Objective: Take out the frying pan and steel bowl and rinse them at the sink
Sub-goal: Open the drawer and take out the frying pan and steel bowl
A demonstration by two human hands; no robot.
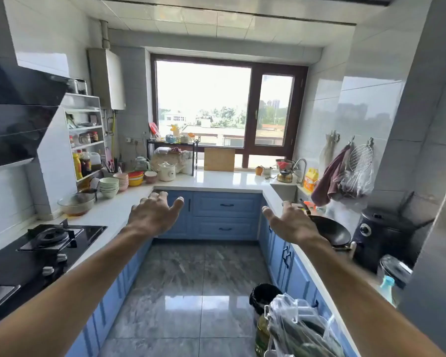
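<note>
1. The frying pan (pixel 331 231), dark and round, sits on the right-hand counter (pixel 276 197), just behind the right hand (pixel 291 222), which hides part of its near rim.
2. The right hand's fingers (pixel 286 204) are spread and released, holding nothing; whether they touch the pan cannot be told.
3. The left hand (pixel 152 215) hovers in front of the blue cabinets (pixel 224 215), fingers splayed and empty, well apart from the pan.
4. A steel bowl (pixel 84 195) appears to rest behind a glass bowl (pixel 75 206) on the left counter, near the gas hob (pixel 52 239).
5. The sink (pixel 285 190) lies in the right corner beyond the pan, with its tap (pixel 301 167), a kettle (pixel 285 173) and a yellow detergent bottle (pixel 310 180) beside it; the bottle's label is too small to read.
6. A dark appliance (pixel 381 233) stands just right of the pan.
7. A bin (pixel 264 298) and a plastic bag (pixel 299 328) stand on the floor by the right cabinets.
8. No writing is legible anywhere.
</note>
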